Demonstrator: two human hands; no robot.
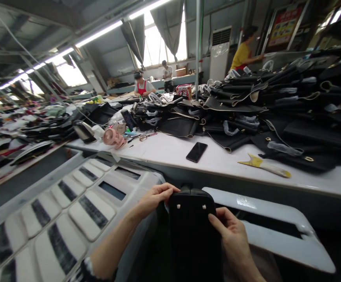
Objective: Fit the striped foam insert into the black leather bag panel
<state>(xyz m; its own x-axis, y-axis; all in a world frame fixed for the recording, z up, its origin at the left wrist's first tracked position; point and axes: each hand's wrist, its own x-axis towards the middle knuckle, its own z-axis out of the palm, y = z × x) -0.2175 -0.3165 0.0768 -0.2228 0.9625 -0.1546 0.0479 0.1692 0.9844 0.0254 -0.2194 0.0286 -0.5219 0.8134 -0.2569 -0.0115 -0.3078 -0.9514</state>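
Holding a black piece (195, 243), with two small pale marks near its top, at the lower centre of the frame. Pinching its upper left corner in the nearly closed fingertips of the left hand (155, 196); gripping its right edge in the half-curled right hand (232, 231), thumb on the near face. Seen beyond, right of centre: a black phone (196, 152) on a white table (164, 150), near a yellow-ended tool (264, 166).
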